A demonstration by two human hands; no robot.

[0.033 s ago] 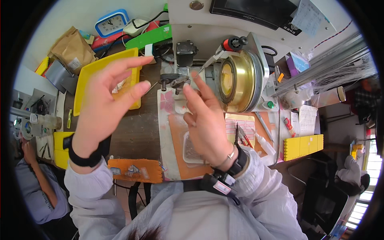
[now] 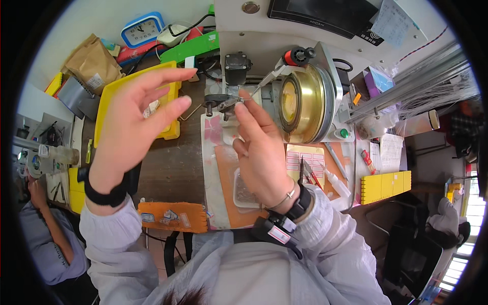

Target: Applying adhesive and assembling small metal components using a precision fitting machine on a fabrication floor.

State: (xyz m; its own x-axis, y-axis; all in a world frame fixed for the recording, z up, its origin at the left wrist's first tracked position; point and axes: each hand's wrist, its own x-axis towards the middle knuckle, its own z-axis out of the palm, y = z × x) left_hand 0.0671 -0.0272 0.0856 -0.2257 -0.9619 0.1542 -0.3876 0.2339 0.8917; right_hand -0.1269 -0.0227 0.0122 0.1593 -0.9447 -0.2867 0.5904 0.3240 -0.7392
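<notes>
My left hand (image 2: 124, 127) is raised over the yellow tray (image 2: 109, 94). Its thumb and fingers are spread apart with nothing between them, and motion blurs it slightly. Ahead of me, my right hand (image 2: 262, 145) reaches up to a small dark metal fixture (image 2: 226, 103) on the bench machine. Thumb and forefinger are brought together in a pinch at the fixture's right end. Whatever lies between these fingertips is too small to make out. A large brass-coloured spool or wheel (image 2: 302, 104) stands right of this hand.
An orange mat (image 2: 231, 211), a clear shallow dish (image 2: 244, 190), red-handled snips (image 2: 311, 175) and a white bottle (image 2: 336, 184) lie near my right forearm. A black motor-like block (image 2: 236, 68) stands behind the fixture. At far left, another person's arm (image 2: 51, 216) shows.
My right thumb and forefinger have drawn closer together and shifted slightly at the fixture. My left hand has moved a little, still spread.
</notes>
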